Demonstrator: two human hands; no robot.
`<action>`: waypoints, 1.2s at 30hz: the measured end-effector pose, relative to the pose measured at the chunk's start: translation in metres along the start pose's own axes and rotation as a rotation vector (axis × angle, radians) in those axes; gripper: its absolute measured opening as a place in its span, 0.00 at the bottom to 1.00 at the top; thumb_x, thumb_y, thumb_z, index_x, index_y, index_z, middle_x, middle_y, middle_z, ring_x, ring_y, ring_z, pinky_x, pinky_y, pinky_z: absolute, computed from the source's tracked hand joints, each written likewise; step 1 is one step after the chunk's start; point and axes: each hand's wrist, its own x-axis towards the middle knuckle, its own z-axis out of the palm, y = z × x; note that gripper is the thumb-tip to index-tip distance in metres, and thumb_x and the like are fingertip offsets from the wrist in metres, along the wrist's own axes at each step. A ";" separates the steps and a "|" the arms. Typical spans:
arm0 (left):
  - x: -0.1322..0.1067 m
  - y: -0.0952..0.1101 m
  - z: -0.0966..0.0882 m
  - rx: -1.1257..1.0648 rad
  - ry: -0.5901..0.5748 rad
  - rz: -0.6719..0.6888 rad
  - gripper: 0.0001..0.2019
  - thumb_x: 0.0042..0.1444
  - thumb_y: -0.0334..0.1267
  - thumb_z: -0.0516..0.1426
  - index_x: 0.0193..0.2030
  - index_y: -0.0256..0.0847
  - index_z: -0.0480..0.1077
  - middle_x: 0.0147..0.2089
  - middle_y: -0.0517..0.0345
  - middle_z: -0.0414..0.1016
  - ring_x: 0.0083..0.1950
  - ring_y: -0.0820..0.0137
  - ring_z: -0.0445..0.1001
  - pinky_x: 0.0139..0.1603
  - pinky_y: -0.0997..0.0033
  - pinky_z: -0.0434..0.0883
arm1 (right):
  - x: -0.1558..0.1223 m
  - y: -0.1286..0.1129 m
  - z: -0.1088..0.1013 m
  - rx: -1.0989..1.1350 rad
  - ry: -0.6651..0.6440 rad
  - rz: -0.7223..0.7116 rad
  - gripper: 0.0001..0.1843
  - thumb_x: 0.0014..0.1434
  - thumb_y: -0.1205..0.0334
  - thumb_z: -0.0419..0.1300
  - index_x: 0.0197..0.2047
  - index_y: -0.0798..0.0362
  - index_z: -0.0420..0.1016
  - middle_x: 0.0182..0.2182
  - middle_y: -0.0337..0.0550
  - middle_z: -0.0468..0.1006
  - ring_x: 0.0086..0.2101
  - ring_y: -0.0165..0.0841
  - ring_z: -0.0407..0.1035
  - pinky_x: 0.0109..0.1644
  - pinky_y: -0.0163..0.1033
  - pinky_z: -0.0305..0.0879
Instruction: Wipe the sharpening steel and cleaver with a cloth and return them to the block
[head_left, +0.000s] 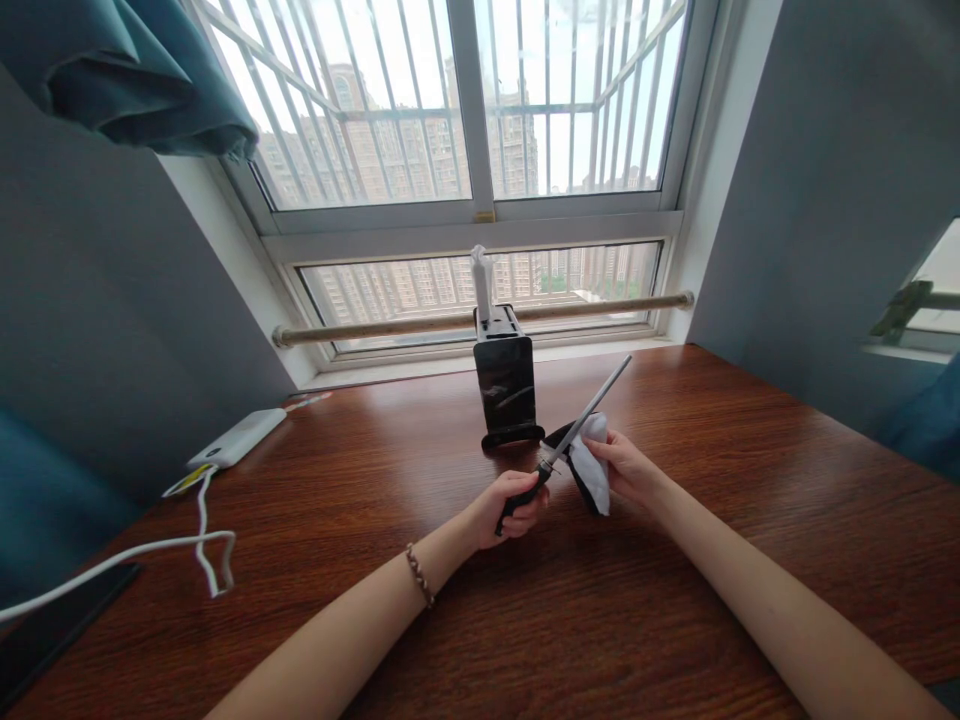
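My left hand [512, 507] is wrapped round the black handle of a sharpening steel [592, 405], whose grey rod slants up and to the right above the table. My right hand [628, 467] grips a white and black cloth [591, 470] pressed against the rod's lower end, just above the handle. A beaded bracelet sits on my left wrist. Directly behind my hands stands a black knife block [508, 385] with a white handle sticking up from its top.
The brown wooden table [675, 600] runs up to a barred window. A white power bank [238, 437] lies at the left with a white cable [202, 545] looping toward the front left edge. A dark flat object [52, 630] lies at the left corner.
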 end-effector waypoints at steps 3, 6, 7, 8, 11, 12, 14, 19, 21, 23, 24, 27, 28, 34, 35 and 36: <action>0.001 -0.002 0.003 0.039 0.023 -0.003 0.17 0.55 0.49 0.54 0.30 0.33 0.66 0.14 0.69 0.50 0.11 0.83 0.44 0.09 0.81 0.40 | -0.005 0.005 0.009 0.061 -0.046 0.092 0.15 0.39 0.60 0.70 0.31 0.57 0.75 0.27 0.45 0.77 0.25 0.31 0.69 0.30 0.35 0.66; 0.002 -0.004 0.006 0.076 0.050 0.002 0.17 0.55 0.49 0.53 0.30 0.33 0.66 0.14 0.69 0.51 0.11 0.83 0.45 0.09 0.81 0.40 | -0.007 0.012 0.014 0.107 -0.045 0.131 0.14 0.39 0.64 0.70 0.31 0.57 0.75 0.26 0.43 0.77 0.24 0.30 0.70 0.30 0.34 0.66; 0.003 -0.005 0.006 0.086 0.057 0.005 0.17 0.55 0.49 0.53 0.30 0.33 0.65 0.14 0.69 0.51 0.11 0.83 0.45 0.09 0.81 0.40 | -0.007 0.013 0.015 0.118 -0.037 0.133 0.13 0.39 0.65 0.70 0.30 0.57 0.75 0.25 0.42 0.77 0.24 0.29 0.69 0.30 0.33 0.65; 0.003 -0.005 0.007 0.094 0.064 0.009 0.17 0.56 0.48 0.53 0.29 0.33 0.65 0.14 0.69 0.52 0.11 0.83 0.45 0.09 0.81 0.40 | -0.006 0.013 0.015 0.128 -0.029 0.134 0.12 0.39 0.66 0.70 0.30 0.57 0.75 0.25 0.42 0.77 0.24 0.29 0.69 0.29 0.32 0.65; 0.004 -0.006 0.008 0.110 0.081 0.021 0.16 0.56 0.48 0.53 0.29 0.34 0.65 0.14 0.68 0.52 0.11 0.83 0.45 0.09 0.80 0.40 | -0.005 0.011 0.016 0.154 -0.001 0.118 0.11 0.38 0.67 0.70 0.28 0.57 0.75 0.24 0.42 0.77 0.23 0.29 0.69 0.27 0.31 0.64; 0.005 -0.006 0.008 0.111 0.086 0.023 0.16 0.56 0.48 0.53 0.29 0.34 0.65 0.14 0.69 0.52 0.11 0.83 0.45 0.09 0.80 0.40 | -0.005 0.009 0.016 0.162 0.011 0.109 0.11 0.39 0.67 0.70 0.28 0.57 0.75 0.24 0.42 0.77 0.23 0.29 0.69 0.26 0.31 0.64; 0.005 -0.005 0.008 0.112 0.094 0.024 0.16 0.55 0.48 0.53 0.30 0.34 0.65 0.14 0.69 0.52 0.11 0.83 0.45 0.10 0.80 0.40 | -0.003 0.004 0.015 0.177 0.042 0.081 0.11 0.39 0.67 0.70 0.27 0.56 0.74 0.23 0.41 0.77 0.22 0.29 0.69 0.25 0.31 0.64; 0.005 -0.005 0.009 0.110 0.095 0.014 0.16 0.55 0.49 0.54 0.30 0.35 0.65 0.15 0.69 0.52 0.12 0.83 0.45 0.11 0.80 0.39 | 0.003 -0.009 0.000 0.215 0.148 -0.026 0.11 0.39 0.66 0.70 0.28 0.54 0.73 0.23 0.40 0.77 0.22 0.31 0.70 0.24 0.32 0.66; 0.005 -0.005 0.008 0.109 0.092 0.013 0.16 0.55 0.48 0.54 0.31 0.35 0.65 0.15 0.69 0.52 0.12 0.83 0.45 0.11 0.80 0.39 | 0.007 -0.014 -0.009 0.231 0.193 -0.069 0.12 0.40 0.65 0.69 0.29 0.53 0.72 0.23 0.39 0.77 0.23 0.30 0.70 0.25 0.32 0.67; 0.005 -0.005 0.008 0.113 0.089 0.009 0.16 0.55 0.48 0.54 0.30 0.35 0.65 0.15 0.68 0.53 0.12 0.83 0.45 0.11 0.80 0.39 | 0.011 -0.017 -0.017 0.248 0.232 -0.109 0.12 0.41 0.64 0.69 0.30 0.52 0.72 0.23 0.38 0.76 0.23 0.30 0.70 0.25 0.33 0.68; 0.005 -0.005 0.008 0.117 0.088 0.007 0.16 0.55 0.48 0.54 0.30 0.35 0.65 0.15 0.68 0.53 0.12 0.83 0.45 0.11 0.80 0.39 | 0.012 -0.019 -0.020 0.255 0.250 -0.128 0.12 0.41 0.63 0.69 0.30 0.51 0.71 0.22 0.37 0.76 0.23 0.30 0.70 0.25 0.33 0.69; 0.005 -0.006 0.008 0.131 0.090 0.002 0.16 0.55 0.47 0.53 0.29 0.34 0.65 0.15 0.68 0.53 0.12 0.83 0.45 0.10 0.80 0.39 | 0.015 -0.022 -0.027 0.269 0.282 -0.167 0.13 0.42 0.59 0.69 0.30 0.50 0.70 0.21 0.35 0.75 0.23 0.29 0.70 0.25 0.32 0.69; 0.005 -0.006 0.008 0.135 0.094 0.003 0.16 0.56 0.47 0.53 0.29 0.34 0.65 0.15 0.68 0.53 0.12 0.83 0.45 0.10 0.80 0.39 | 0.016 -0.022 -0.028 0.269 0.284 -0.170 0.14 0.42 0.59 0.69 0.30 0.50 0.70 0.22 0.34 0.75 0.23 0.29 0.70 0.26 0.32 0.69; 0.004 -0.008 0.011 0.164 0.138 0.036 0.15 0.55 0.48 0.54 0.28 0.36 0.64 0.14 0.68 0.54 0.11 0.82 0.47 0.10 0.80 0.41 | 0.007 -0.013 -0.011 0.204 0.184 -0.083 0.15 0.39 0.60 0.70 0.30 0.53 0.71 0.23 0.38 0.76 0.23 0.30 0.70 0.25 0.32 0.68; 0.004 -0.008 0.012 0.171 0.148 0.042 0.15 0.55 0.48 0.54 0.28 0.36 0.64 0.14 0.68 0.54 0.11 0.82 0.47 0.10 0.80 0.42 | 0.004 -0.010 -0.006 0.186 0.152 -0.060 0.14 0.39 0.61 0.70 0.29 0.53 0.72 0.23 0.39 0.77 0.23 0.31 0.70 0.25 0.33 0.67; 0.004 -0.008 0.013 0.178 0.159 0.048 0.15 0.54 0.48 0.55 0.28 0.36 0.63 0.14 0.68 0.55 0.11 0.82 0.48 0.10 0.80 0.42 | 0.002 -0.006 -0.001 0.168 0.120 -0.037 0.14 0.38 0.61 0.70 0.29 0.54 0.72 0.23 0.41 0.77 0.23 0.31 0.70 0.24 0.33 0.67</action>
